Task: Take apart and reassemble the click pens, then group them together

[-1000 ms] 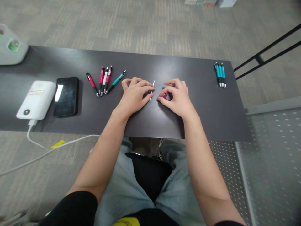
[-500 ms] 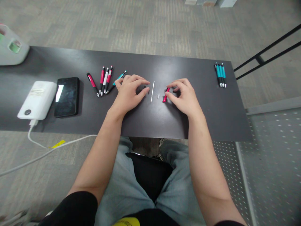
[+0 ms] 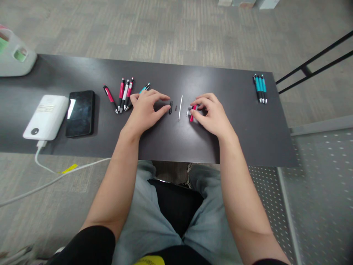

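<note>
Drawn back to the left of the slender refill (image 3: pixel 180 108) since half a second ago, your left hand (image 3: pixel 146 108) now leaves a black pen part (image 3: pixel 170 107) and a small dark piece (image 3: pixel 176 108) in full view. Your red barrel (image 3: pixel 192 117), at the right of the refill, has also come closer to the small pale piece (image 3: pixel 187 114) lying between them. Your left thumb and forefinger stand apart, tips just beside the black part, which lies left of the refill with the small dark piece between. Your right hand (image 3: pixel 211 112) is right of the refill, fingers curled and thumb over the red barrel; from this overhead angle you cannot fairly be recorded as pinching it or merely touching it. Farther left of the refill, you have a teal pen (image 3: pixel 144 88) partly covered by your left hand, then a white pen (image 3: pixel 125 91) between two red pens (image 3: pixel 121 89), and one more red pen (image 3: pixel 110 96) beyond. Well to the right of the refill, your teal pens (image 3: pixel 260 86) lie side by side on the dark table (image 3: pixel 248 136).
</note>
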`<state>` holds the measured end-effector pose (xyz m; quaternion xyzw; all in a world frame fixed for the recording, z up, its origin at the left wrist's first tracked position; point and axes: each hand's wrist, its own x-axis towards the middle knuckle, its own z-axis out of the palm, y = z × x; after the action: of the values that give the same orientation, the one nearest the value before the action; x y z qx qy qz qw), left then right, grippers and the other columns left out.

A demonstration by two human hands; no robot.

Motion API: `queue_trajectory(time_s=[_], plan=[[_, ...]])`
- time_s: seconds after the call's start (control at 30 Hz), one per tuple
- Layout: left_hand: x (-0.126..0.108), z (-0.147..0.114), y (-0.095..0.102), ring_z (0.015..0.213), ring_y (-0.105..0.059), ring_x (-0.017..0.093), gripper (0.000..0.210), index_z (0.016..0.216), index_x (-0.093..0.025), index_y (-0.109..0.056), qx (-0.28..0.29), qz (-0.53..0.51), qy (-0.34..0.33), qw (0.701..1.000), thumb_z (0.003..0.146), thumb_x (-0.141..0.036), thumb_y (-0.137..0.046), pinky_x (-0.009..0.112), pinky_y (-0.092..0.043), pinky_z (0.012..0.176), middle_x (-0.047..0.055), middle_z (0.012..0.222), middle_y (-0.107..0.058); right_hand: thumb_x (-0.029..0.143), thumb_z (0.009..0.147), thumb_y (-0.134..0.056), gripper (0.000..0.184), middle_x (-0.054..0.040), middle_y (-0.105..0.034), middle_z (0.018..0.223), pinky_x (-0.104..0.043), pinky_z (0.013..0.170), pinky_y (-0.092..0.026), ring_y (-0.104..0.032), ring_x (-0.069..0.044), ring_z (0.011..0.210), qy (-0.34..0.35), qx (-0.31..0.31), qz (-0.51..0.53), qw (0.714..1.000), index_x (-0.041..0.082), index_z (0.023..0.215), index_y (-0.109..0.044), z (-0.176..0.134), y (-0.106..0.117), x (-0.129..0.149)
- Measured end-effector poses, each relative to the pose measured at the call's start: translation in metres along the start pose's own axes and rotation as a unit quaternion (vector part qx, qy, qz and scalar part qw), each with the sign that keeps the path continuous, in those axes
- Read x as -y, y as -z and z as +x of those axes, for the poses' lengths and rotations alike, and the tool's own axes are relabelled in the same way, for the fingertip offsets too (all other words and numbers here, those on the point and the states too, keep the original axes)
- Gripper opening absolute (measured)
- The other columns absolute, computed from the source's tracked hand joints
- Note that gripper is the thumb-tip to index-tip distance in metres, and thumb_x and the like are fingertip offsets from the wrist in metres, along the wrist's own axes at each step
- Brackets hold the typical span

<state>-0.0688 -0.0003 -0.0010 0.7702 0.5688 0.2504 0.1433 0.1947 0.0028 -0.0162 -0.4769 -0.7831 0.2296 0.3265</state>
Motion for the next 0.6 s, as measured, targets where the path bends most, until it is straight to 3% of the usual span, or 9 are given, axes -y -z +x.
queue_trajectory(time_s=[0.2,0.6], plan=[[0.002,0.0,-0.001,0.117,-0.062,0.031,0.022,0.116,-0.035,-0.073,0.002,-0.01,-0.002,1.0,0.095,-0.037,-0.067,0.054,-0.028,0.107,0.001,0.119,-0.075,0.029,0.092,-0.07,0.01,-0.0075,-0.057,0.131,-0.047,0.102,-0.055,-0.066,-0.025,0.103,-0.02,-0.005,-0.045,0.999,0.026,0.101,-0.073,0.0,-0.006,0.003],[0.001,0.001,-0.002,0.105,-0.068,0.028,0.021,0.114,-0.033,-0.073,0.021,-0.032,0.005,0.999,0.096,-0.033,-0.064,0.055,-0.029,0.106,0.0,0.111,-0.077,0.035,0.097,-0.066,0.011,-0.0071,-0.062,0.12,-0.045,0.095,-0.057,-0.066,-0.025,0.094,-0.034,-0.031,-0.049,0.998,0.028,0.103,-0.073,0.009,-0.013,0.004]])
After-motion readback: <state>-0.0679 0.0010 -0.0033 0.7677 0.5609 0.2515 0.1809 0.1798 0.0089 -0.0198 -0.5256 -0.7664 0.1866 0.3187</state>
